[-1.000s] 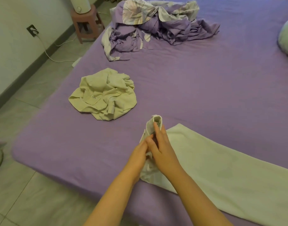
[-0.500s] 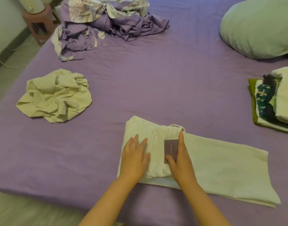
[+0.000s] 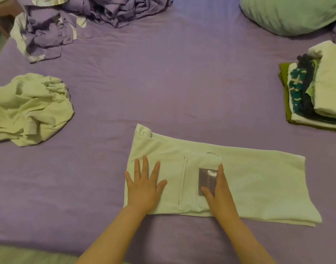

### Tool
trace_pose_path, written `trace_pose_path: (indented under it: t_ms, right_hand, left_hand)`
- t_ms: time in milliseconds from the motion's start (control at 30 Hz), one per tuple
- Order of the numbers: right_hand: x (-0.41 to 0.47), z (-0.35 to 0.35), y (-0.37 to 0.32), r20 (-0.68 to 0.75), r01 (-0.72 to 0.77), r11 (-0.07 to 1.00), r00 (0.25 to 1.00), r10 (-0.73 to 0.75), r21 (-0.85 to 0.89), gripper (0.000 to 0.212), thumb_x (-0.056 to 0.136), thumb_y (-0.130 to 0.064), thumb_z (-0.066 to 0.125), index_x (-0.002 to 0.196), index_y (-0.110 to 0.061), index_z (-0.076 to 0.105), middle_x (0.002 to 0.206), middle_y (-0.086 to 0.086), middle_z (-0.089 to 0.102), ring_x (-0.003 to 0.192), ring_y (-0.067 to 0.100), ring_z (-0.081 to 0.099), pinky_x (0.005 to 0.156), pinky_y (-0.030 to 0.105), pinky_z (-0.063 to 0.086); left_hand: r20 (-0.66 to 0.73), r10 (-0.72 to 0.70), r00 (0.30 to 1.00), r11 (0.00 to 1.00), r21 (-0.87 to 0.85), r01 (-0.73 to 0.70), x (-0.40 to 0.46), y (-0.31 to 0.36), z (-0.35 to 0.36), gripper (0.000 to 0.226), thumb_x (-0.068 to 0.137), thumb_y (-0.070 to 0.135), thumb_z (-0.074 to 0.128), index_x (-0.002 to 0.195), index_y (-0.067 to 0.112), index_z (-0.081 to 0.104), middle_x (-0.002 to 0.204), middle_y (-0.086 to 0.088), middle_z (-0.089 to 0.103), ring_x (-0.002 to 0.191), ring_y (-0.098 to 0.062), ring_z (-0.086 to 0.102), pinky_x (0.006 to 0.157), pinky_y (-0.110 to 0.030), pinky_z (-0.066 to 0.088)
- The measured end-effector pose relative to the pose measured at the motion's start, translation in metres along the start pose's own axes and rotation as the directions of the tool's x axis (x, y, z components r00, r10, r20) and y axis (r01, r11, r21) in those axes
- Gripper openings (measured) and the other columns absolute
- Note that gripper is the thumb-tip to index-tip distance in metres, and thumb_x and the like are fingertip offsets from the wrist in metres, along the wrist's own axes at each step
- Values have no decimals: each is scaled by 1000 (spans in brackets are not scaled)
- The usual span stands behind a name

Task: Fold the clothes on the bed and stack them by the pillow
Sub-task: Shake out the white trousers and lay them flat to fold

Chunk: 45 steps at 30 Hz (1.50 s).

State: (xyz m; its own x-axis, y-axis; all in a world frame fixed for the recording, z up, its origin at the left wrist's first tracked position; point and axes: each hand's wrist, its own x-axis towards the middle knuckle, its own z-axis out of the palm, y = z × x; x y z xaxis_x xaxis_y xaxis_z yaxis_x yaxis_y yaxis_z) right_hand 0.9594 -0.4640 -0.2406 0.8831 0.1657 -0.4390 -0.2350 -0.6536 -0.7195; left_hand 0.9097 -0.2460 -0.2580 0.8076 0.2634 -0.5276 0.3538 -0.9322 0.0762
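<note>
White trousers (image 3: 249, 180), lower centre on the bed (image 3: 182, 82), are pressed flat by left hand (image 3: 144, 187) and right hand (image 3: 220, 189), fingers released and straight.

I'm on the single head view here, wide-angle, looking forward and steeply down over the bed (image 3: 182, 82) from its near edge. It sits close above both forearms at bottom centre. The pillow (image 3: 289, 14) clips the upper right corner, crumpled bedding (image 3: 68, 20) the upper left. The frame edges bend.
</note>
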Motion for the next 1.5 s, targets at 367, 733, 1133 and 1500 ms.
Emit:
trace_pose_path:
  t_ms: [367,733,1133,1500]
  right_hand:
    - [8,-2,14,-38,165,908,980,-194,-384,84,93,-41,54,146,-31,-10,156,-7,-20,147,17,-7,115,27,10]
    - [20,31,-8,-14,215,959,975,-221,-185,77,95,-37,52,147,-35,-4,150,-13,-34,144,6,-2,110,23,26]
    - [43,69,1,2,180,672,966,-257,-719,64,95,-55,23,150,-22,24,158,12,14,145,36,12,111,62,22]
    - [23,75,-44,-109,144,716,949,-294,-683,62,98,-51,13,147,-20,33,155,14,26,144,38,15,111,63,15]
  left_hand:
    - [-116,39,992,997,75,-31,8,-1,-3,70,86,68,-4,143,32,-23,146,-3,-40,139,-31,-34,112,-59,-11]
    - [-192,76,979,997,39,-70,52,0,-21,70,86,66,-3,147,35,-17,158,-3,-22,139,-25,-33,113,-57,-13]
    - [-348,195,917,981,50,-190,83,-23,10,69,94,64,11,152,29,-1,161,-8,-1,147,-32,-7,115,-61,0]
    - [-287,112,951,984,-103,-147,62,-35,-2,67,93,64,7,148,32,-14,155,-1,-26,143,-26,-26,117,-49,-13]
